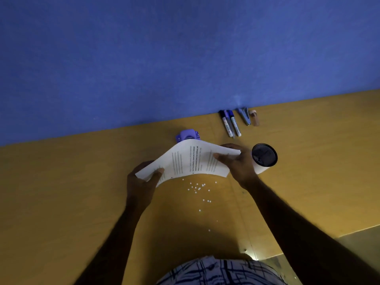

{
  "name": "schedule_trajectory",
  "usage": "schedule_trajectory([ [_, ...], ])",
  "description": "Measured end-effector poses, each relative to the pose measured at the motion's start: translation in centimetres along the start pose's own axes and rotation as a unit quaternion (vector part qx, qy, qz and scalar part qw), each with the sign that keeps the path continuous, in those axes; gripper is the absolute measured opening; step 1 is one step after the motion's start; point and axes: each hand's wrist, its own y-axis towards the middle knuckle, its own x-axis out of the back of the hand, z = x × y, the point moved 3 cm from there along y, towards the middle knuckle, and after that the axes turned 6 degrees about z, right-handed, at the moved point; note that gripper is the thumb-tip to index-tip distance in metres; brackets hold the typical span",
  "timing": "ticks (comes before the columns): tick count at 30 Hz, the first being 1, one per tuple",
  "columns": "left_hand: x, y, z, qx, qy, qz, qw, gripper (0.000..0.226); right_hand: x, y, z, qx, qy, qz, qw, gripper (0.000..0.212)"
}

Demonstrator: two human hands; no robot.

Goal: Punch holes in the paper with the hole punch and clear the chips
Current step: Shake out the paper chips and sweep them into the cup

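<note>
White paper (185, 161) | left hand (141, 182), right hand (238, 163) grips clamped on it | hole punch (188, 136) half hidden

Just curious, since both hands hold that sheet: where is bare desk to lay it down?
Widest bare desk for the paper lies left of the left hand, up to the blue partition. More lies right of the mesh cup. Crowded: chips scattered on the paper's near side; hole punch and markers along the partition.
</note>
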Motion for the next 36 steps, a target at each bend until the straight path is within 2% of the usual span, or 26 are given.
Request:
schedule_trajectory([
  [6, 0.8, 0.9, -0.4, -0.008, 0.020, -0.013, 1.000, 0.029, 0.6, 0.5, 0.9, 0.006, -0.033, -0.002, 0.999, 0.015],
  [8, 1.5, 1.3, -1.5, -0.051, 0.026, -0.013, 0.998, 0.025, 1.2, 0.6, 1.6, 0.001, -0.006, -0.009, 1.000, 0.015],
  [11, 2.7, 2.5, -1.9, -0.091, 0.035, -0.013, 0.995, 0.038, 1.9, 0.6, 2.1, -0.010, 0.055, -0.022, 0.998, 0.015],
  [14, 3.3, 2.9, -0.3, -0.029, 0.003, -0.037, 0.999, 0.067, 2.5, 0.6, 1.4, -0.033, 0.109, -0.043, 0.993, 0.025],
  [18, 2.1, 0.9, 2.5, 0.085, -0.032, -0.124, 0.988, 0.073, 2.5, -0.4, -0.3, -0.073, 0.198, -0.072, 0.975, 0.027],
  [20, 0.6, -0.5, 4.2, 0.166, -0.085, -0.116, 0.976, 0.061, 2.1, -1.1, -1.5, -0.101, 0.242, -0.084, 0.961, 0.029],
  [23, -2.3, -2.5, 5.3, 0.253, -0.220, -0.024, 0.942, 0.026, 1.0, -2.4, -3.2, -0.137, 0.301, -0.084, 0.940, 0.041],
  [27, -4.5, -4.0, 3.9, 0.185, -0.153, 0.079, 0.968, 0.025, -0.5, -4.4, -5.1, -0.191, 0.361, -0.089, 0.909, 0.044],
  [31, -4.2, -4.4, 3.0, 0.132, -0.097, 0.029, 0.986, 0.025, -1.7, -5.7, -6.1, -0.223, 0.377, -0.089, 0.894, 0.045],
  [36, -1.7, -3.9, 2.9, 0.107, -0.053, 0.030, 0.992, 0.026, -1.7, -6.4, -6.0, -0.229, 0.306, -0.046, 0.923, 0.042],
])
